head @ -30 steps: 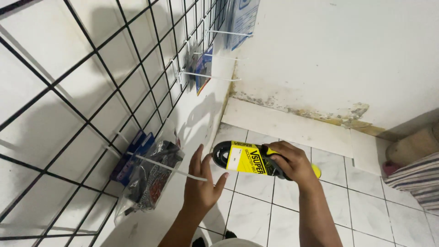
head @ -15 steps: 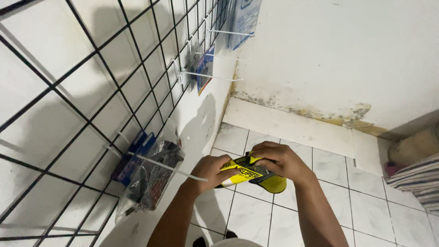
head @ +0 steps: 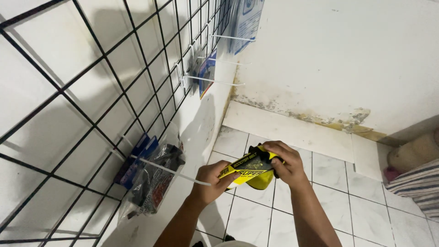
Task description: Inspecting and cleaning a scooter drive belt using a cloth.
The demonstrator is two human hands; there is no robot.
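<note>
Both my hands hold a yellow and black packaged belt (head: 249, 170) over the tiled floor. My left hand (head: 211, 180) grips its left end, right at the tip of a long white wire hook (head: 169, 170). My right hand (head: 284, 164) pinches the package's right end, which is bent upward. The hook sticks out from a black wire grid (head: 91, 91) on the white wall and carries a clear plastic bag with dark parts (head: 153, 180).
Blue packages (head: 135, 158) hang behind the bag on the grid. Higher up, more white hooks (head: 215, 81) hold blue and red packets (head: 206, 73). A stained wall and a low ledge (head: 292, 130) are ahead. Striped cloth (head: 418, 183) lies at the right.
My left hand went from open beside the hook to gripping the package. The package moved down and left toward the hook tip and is now bent between both hands.
</note>
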